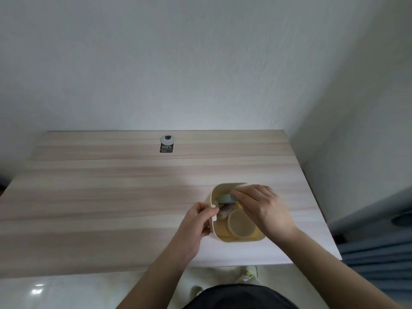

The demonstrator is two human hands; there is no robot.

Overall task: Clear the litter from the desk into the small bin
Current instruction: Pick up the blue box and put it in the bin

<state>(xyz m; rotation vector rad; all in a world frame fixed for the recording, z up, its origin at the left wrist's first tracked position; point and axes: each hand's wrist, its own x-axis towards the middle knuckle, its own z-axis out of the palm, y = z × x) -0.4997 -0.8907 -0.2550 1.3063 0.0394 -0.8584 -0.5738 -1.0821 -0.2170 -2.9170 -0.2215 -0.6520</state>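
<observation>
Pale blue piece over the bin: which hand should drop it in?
Right. The right hand already pinches the pale blue piece just above the bin opening. The left hand has its grip on the bin's side tab, steadying it.

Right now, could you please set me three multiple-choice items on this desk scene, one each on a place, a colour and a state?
1. Where on the desk does the small bin stand?
A far left
B near right
C back centre

2. What colour is the bin?
A cream
B red
C black

3. What is the left hand doing?
A lying flat
B gripping the bin's side
C raised high

B: it sits by the near right edge.
A: its wall is cream.
B: its fingers close on the side tab.
</observation>
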